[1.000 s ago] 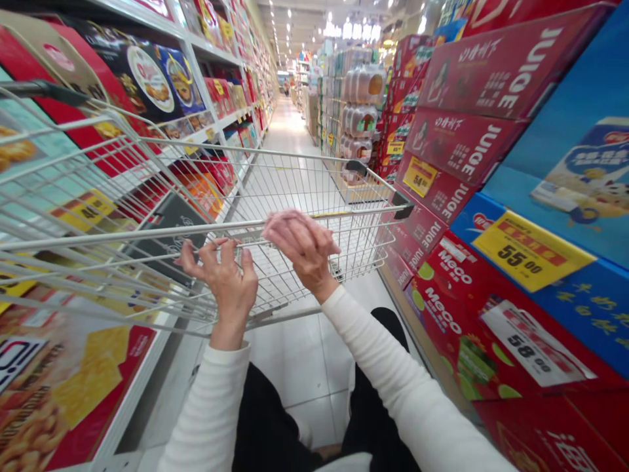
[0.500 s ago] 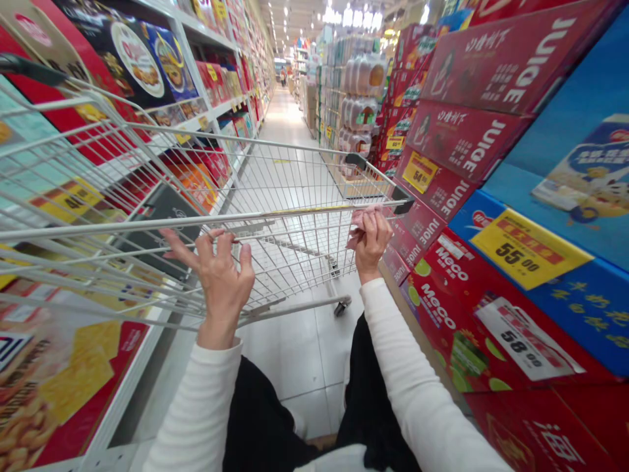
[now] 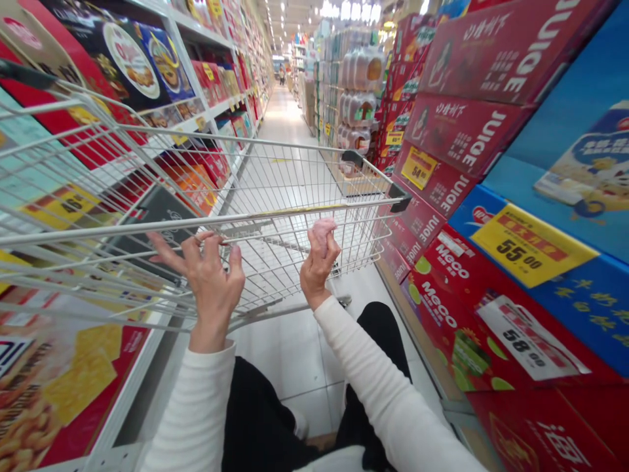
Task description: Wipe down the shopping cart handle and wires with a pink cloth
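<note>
A wire shopping cart [image 3: 275, 211] lies across the view, its top side rail running left to right before me. My left hand [image 3: 209, 275] is at the cart's side wires left of centre, index finger stretched out and the other fingers bent, spread apart; whether they grip a wire is hard to see. My right hand [image 3: 318, 265] is closed around a crumpled pink cloth [image 3: 325, 227], whose top sticks out above the fingers just under the rail. A dark grey panel [image 3: 152, 223] is seen through the mesh on the left.
Shelves with boxed snacks [image 3: 130, 62] line the left side. Stacked red drink boxes [image 3: 472, 65] and a blue carton [image 3: 565, 164] with price tags stand close on the right. Bottle packs [image 3: 361, 98] stand further on. The tiled aisle [image 3: 289, 124] runs ahead, a person far off.
My right hand has moved left with the pink cloth, away from the rail's right end. My left hand has shifted slightly left. My right knee has come forward.
</note>
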Motion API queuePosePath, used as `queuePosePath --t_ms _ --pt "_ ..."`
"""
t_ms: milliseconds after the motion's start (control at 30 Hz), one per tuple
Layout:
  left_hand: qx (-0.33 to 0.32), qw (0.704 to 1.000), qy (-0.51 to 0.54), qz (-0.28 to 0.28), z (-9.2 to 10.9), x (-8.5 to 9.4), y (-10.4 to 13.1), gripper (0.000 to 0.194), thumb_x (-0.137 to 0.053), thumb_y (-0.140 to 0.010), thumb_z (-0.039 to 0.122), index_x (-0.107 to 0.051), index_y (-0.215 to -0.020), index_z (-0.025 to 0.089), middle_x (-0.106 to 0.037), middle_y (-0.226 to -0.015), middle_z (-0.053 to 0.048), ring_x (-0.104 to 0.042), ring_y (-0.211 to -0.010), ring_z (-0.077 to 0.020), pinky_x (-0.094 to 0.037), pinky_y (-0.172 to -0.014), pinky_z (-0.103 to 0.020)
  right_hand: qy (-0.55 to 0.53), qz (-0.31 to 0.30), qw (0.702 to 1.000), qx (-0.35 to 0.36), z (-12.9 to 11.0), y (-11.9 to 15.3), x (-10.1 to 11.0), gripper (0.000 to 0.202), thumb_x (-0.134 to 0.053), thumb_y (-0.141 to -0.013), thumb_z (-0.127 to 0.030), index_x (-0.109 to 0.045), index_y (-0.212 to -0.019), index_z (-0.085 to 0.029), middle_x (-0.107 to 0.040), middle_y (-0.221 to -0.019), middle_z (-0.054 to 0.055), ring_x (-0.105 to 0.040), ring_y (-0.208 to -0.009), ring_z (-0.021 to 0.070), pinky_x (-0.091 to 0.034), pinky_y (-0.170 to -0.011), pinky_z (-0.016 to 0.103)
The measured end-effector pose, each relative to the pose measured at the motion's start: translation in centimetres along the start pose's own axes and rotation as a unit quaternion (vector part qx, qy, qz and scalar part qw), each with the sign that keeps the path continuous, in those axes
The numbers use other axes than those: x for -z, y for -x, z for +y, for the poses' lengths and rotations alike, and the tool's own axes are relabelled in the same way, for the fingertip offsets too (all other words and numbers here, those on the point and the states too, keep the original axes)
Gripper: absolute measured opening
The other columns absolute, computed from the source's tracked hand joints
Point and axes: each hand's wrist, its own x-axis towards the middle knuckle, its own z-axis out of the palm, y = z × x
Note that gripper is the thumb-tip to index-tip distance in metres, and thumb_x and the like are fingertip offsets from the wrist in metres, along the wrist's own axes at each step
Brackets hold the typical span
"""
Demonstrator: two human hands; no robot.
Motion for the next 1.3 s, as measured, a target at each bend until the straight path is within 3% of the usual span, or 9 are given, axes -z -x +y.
queuePosePath --t_ms 133,267,400,600,733,900,1000,1167,1300 --pt "-0.025 0.999 -0.005 0.020 -0.6 0.1 0.0 0.020 -0.057 -0.093 0.032 -0.063 -0.112 0.026 -0.060 -0.130 -0.016 -0.001 -0.162 -0.0397 0.002 -0.127 -0.072 -0.005 -0.090 0.970 0.225 0.2 -0.1 1.4 0.041 -0.044 -0.103 -0.016 -0.073 -0.124 -0.035 -0.071 -0.129 0.008 -0.063 -0.131 0.0223 -0.055 -0.110 0.045" --pt "-0.067 0.997 -0.020 0.036 -1.7 0.0 0.0 0.019 -0.056 -0.094 0.031 -0.063 -0.109 0.024 -0.062 -0.123 -0.015 -0.024 -0.156 -0.0393 -0.005 -0.129 -0.069 0.007 0.013 0.962 0.273 -0.1 -1.8 1.2 0.045 -0.047 -0.102 -0.012 -0.066 -0.137 -0.034 -0.075 -0.130 0.005 -0.056 -0.142 0.0212 -0.052 -0.115 0.044" --pt "-0.095 0.993 -0.028 0.068 -2.5 -0.2 -0.2 0.020 -0.052 -0.096 0.033 -0.063 -0.106 0.021 -0.063 -0.119 -0.014 -0.034 -0.149 -0.0383 -0.009 -0.129 -0.068 -0.013 0.011 0.947 0.321 0.6 -2.9 0.7 0.046 -0.043 -0.105 -0.010 -0.062 -0.143 -0.027 -0.075 -0.133 0.005 -0.054 -0.146 0.0196 -0.046 -0.124 0.045" --pt "-0.130 0.988 -0.029 0.080 -2.7 -0.1 -0.2 0.020 -0.048 -0.099 0.034 -0.063 -0.106 0.021 -0.063 -0.116 -0.014 -0.042 -0.142 -0.0363 -0.009 -0.129 -0.066 -0.011 -0.066 0.923 0.379 3.6 -0.8 3.0 0.039 -0.053 -0.102 -0.010 -0.066 -0.138 -0.017 -0.075 -0.133 0.010 -0.059 -0.142 0.0200 -0.053 -0.116 0.036" --pt "-0.112 0.991 -0.024 0.068 -2.9 -0.2 -0.2 0.019 -0.051 -0.097 0.034 -0.063 -0.106 0.022 -0.062 -0.117 -0.014 -0.043 -0.141 -0.0361 -0.009 -0.129 -0.067 -0.018 -0.080 0.923 0.377 2.8 -1.3 4.4 0.042 -0.055 -0.101 -0.009 -0.063 -0.141 -0.018 -0.076 -0.130 0.010 -0.059 -0.141 0.0201 -0.058 -0.110 0.036" --pt "-0.121 0.989 -0.028 0.084 -2.9 -0.3 -0.1 0.019 -0.049 -0.098 0.034 -0.062 -0.105 0.022 -0.063 -0.116 -0.013 -0.047 -0.137 -0.0352 -0.008 -0.129 -0.066 -0.015 -0.044 0.915 0.401 0.1 -3.9 2.9 0.041 -0.049 -0.104 -0.012 -0.065 -0.140 -0.022 -0.076 -0.132 0.007 -0.052 -0.148 0.0208 -0.047 -0.123 0.040" --pt "-0.126 0.989 -0.028 0.078 -2.8 -0.1 0.0 0.020 -0.048 -0.099 0.034 -0.062 -0.106 0.022 -0.063 -0.115 -0.013 -0.047 -0.137 -0.0346 -0.007 -0.130 -0.065 -0.019 -0.062 0.912 0.406 0.3 -3.5 1.9 0.039 -0.045 -0.105 -0.013 -0.067 -0.136 -0.021 -0.077 -0.130 0.006 -0.051 -0.149 0.0205 -0.043 -0.126 0.042" --pt "-0.091 0.995 -0.024 0.045 -2.4 0.1 0.2 0.023 -0.051 -0.096 0.035 -0.064 -0.108 0.021 -0.062 -0.120 -0.016 -0.027 -0.151 -0.0389 -0.006 -0.128 -0.068 -0.035 -0.104 0.905 0.411 2.9 -0.5 3.4 0.037 -0.045 -0.105 -0.011 -0.071 -0.129 -0.017 -0.079 -0.126 0.007 -0.057 -0.143 0.0199 -0.051 -0.116 0.039" --pt "-0.074 0.996 -0.019 0.035 -1.9 0.0 0.4 0.026 -0.051 -0.096 0.036 -0.065 -0.109 0.019 -0.060 -0.122 -0.018 -0.011 -0.156 -0.0398 -0.005 -0.128 -0.068 -0.036 -0.123 0.902 0.413 2.9 -1.1 4.7 0.038 -0.045 -0.104 -0.010 -0.070 -0.130 -0.023 -0.078 -0.126 0.005 -0.062 -0.137 0.0194 -0.056 -0.109 0.039"
